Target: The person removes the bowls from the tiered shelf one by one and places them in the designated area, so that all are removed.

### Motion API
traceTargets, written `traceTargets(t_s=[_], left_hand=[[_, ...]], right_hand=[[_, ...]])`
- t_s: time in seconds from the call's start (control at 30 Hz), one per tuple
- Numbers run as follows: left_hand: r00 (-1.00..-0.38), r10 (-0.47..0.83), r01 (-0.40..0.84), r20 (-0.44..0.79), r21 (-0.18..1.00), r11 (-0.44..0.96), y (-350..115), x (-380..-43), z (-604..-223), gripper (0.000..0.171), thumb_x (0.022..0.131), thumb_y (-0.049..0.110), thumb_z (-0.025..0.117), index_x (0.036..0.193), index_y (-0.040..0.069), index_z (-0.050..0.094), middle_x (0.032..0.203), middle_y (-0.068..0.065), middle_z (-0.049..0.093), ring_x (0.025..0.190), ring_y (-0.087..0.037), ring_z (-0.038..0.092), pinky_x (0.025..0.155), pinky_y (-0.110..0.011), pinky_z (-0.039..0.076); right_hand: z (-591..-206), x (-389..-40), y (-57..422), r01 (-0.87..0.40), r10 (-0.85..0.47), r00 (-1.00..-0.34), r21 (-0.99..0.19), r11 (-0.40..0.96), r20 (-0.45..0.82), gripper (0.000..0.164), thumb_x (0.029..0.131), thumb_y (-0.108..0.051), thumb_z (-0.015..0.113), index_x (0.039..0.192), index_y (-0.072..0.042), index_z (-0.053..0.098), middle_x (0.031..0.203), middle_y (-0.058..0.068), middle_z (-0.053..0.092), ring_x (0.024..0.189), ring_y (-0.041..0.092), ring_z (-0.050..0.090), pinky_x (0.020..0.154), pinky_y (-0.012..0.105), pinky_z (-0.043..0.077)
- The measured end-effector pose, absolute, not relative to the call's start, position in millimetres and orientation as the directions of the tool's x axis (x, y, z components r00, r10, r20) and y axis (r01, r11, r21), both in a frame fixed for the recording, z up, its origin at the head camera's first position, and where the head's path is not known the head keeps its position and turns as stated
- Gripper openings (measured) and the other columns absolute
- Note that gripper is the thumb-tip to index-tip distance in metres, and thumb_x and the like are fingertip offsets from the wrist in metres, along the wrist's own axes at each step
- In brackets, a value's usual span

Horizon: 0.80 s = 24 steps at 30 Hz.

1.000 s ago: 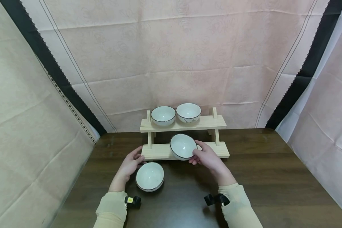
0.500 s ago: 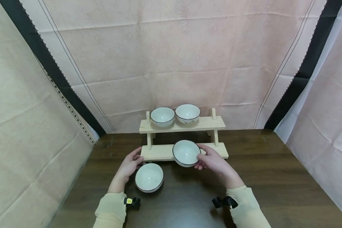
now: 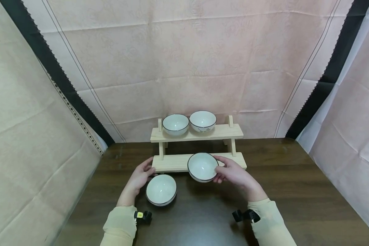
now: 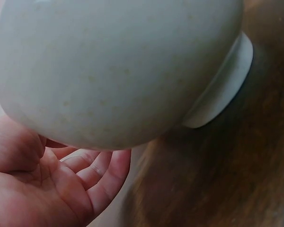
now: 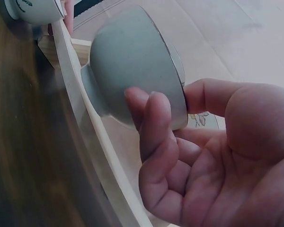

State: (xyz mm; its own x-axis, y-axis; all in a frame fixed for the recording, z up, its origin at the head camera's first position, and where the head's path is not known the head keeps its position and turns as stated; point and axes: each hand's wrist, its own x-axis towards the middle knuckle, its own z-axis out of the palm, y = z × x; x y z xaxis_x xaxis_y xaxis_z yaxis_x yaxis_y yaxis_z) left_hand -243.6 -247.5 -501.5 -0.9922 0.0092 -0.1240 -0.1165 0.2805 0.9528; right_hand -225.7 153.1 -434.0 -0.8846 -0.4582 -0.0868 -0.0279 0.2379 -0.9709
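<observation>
My right hand (image 3: 235, 174) pinches the right rim of a white, dark-rimmed bowl (image 3: 202, 167), thumb at the rim and fingers on the outer wall. That bowl (image 5: 128, 66) overlaps the front edge of the lower shelf of a two-tier wooden rack (image 3: 172, 164). At the rack's lower left corner, my left hand (image 3: 140, 175) holds the shelf end between thumb and fingers. Just right of this hand, a second bowl (image 3: 161, 190) stands upright on the table. In the left wrist view, this bowl (image 4: 118, 71) hides part of the left hand's fingers.
Two similar bowls, a left one (image 3: 175, 124) and a right one (image 3: 203, 121), stand side by side on the rack's upper shelf. A dark wooden table (image 3: 295, 191) carries everything. Pale cloth (image 3: 203, 61) hangs behind and at both sides.
My right hand has brought its bowl toward me and slightly right, from over the lower shelf to its front edge. The left hand and the other bowls stay put.
</observation>
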Motion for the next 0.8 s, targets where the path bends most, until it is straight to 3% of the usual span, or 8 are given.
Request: traceTargets(t_s=[0.2,0.4,0.8], left_hand=[[-0.993,0.013,-0.108,-0.116,0.955,0.275,-247.4,-242.5,-501.6,0.057,0.112,0.011,0.054,0.167,0.010,0.038,0.134,-0.023,0.067,0.111,-0.032,0.071,0.093,-0.046,0.058],[-0.993,0.017,-0.106,-0.114,0.959,0.262,-246.0,-244.1,-502.3,0.057,0.112,0.012,0.055,0.167,0.012,0.038,0.137,-0.023,0.066,0.112,-0.031,0.070,0.095,-0.048,0.057],[-0.993,0.010,-0.110,-0.117,0.959,0.261,-246.7,-242.0,-500.9,0.056,0.112,0.011,0.054,0.166,0.011,0.039,0.135,-0.023,0.066,0.111,-0.032,0.070,0.093,-0.046,0.058]], right_hand=[[-435.6,-227.0,157.9,-0.048,-0.484,-0.872,-0.971,0.235,-0.074,0.062,0.103,-0.005,0.058,0.162,0.004,0.039,0.083,0.019,0.075,0.067,0.023,0.070,0.064,0.033,0.059],[-437.0,-229.7,162.6,-0.049,-0.493,-0.868,-0.974,0.222,-0.069,0.060,0.101,-0.004,0.058,0.159,0.004,0.044,0.081,0.016,0.074,0.066,0.027,0.070,0.061,0.029,0.057],[-438.2,-229.8,162.0,-0.012,-0.519,-0.848,-0.975,0.220,-0.107,0.064,0.101,-0.005,0.058,0.161,0.005,0.040,0.075,0.011,0.072,0.067,0.018,0.069,0.060,0.026,0.054]])
